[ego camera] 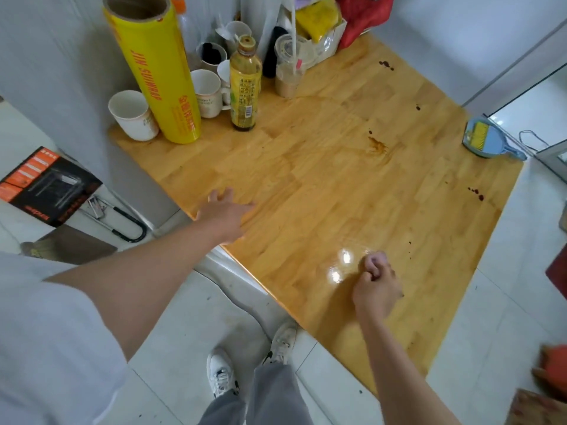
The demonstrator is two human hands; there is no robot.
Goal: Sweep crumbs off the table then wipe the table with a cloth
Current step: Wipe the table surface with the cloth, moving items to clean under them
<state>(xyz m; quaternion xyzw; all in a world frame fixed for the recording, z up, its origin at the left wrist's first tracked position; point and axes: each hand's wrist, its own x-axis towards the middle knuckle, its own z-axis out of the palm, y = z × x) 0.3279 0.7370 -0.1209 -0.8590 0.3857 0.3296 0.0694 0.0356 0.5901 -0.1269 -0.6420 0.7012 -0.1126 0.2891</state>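
Right hand (376,286) over near edge of glossy honey-coloured wooden worktop (306,185), fingers curled, holding nothing visible. Left hand (225,214) flat on worktop, fingers spread. Dark crumbs (475,191) and brown stain (377,145) remain. Blue dustpan with yellow brush (484,139) unused at worktop far corner. No cloth visible. Judgement: task barely started.

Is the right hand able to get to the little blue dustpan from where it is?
Probably yes. The dustpan sits at the table's far right corner, and only bare wood with a few dark spots lies between it and the right hand. It looks a long stretch, so leaning or stepping closer may be needed.
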